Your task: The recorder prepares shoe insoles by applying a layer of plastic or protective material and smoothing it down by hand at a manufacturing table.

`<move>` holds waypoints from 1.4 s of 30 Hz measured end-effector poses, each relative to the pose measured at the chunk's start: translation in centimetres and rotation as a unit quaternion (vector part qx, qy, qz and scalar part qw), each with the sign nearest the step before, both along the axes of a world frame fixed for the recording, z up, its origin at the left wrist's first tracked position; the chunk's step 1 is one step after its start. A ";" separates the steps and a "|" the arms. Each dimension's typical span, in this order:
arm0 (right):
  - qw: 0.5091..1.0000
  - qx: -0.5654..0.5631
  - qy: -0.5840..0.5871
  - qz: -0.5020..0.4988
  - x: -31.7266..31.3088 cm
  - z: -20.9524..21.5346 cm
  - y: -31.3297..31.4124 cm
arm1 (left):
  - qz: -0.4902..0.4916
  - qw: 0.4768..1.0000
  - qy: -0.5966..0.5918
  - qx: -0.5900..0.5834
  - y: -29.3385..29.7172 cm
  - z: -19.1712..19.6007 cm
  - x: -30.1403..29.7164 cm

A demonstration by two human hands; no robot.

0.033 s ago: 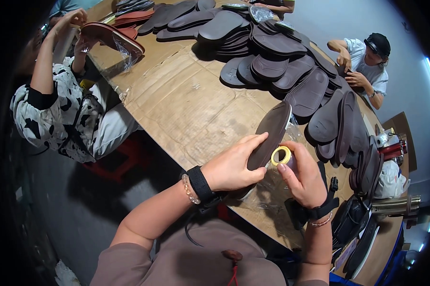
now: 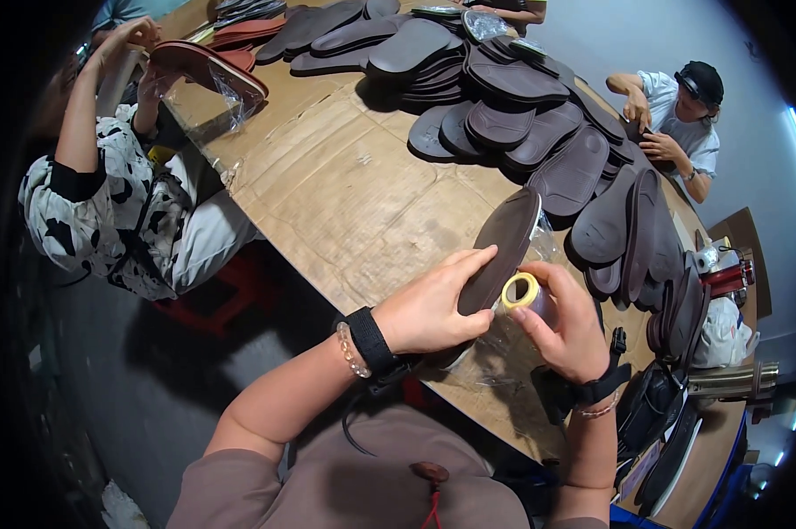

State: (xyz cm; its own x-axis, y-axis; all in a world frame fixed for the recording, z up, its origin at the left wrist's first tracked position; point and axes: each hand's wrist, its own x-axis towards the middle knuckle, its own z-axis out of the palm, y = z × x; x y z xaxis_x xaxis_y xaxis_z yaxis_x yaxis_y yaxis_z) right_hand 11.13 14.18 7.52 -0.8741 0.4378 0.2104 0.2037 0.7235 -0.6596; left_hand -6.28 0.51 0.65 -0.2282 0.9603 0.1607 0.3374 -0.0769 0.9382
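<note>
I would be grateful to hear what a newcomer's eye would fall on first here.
Probably the sprawling heap of dark brown soles along the far and right sides of the table. Nearer, at centre, the left hand holds a single brown sole and the right hand a yellow-ended roll beside it. At upper left, a co-worker has a reddish sole.

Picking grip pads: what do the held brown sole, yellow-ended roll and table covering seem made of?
Brown sole: likely foam or rubber; matte, even. Roll: smooth yellow end, perhaps plastic; body material unclear. Table covering: probably cardboard; tan, creased, faint sheen.
</note>
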 end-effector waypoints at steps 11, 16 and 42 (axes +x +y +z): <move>0.971 0.177 0.116 -0.109 -0.9 -1.4 0.7 | 0.003 1.000 -0.018 -0.001 -0.2 -0.1 0.5; 0.966 0.198 0.125 -0.112 -1.2 -1.7 0.5 | 0.004 1.000 -0.023 -0.004 -0.3 0.0 0.5; 0.963 0.202 0.133 -0.122 -1.5 -2.6 0.2 | 0.004 0.989 0.077 -0.122 3.4 2.5 -2.1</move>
State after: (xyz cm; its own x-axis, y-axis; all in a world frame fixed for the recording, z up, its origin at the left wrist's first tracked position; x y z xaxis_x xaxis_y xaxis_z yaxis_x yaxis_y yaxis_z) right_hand 9.61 14.42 4.97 -0.6471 0.4594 0.6084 0.2640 0.8837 -0.3865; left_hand -8.37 3.94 3.19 -0.2263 0.9731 -0.0425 0.4781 0.1490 0.8656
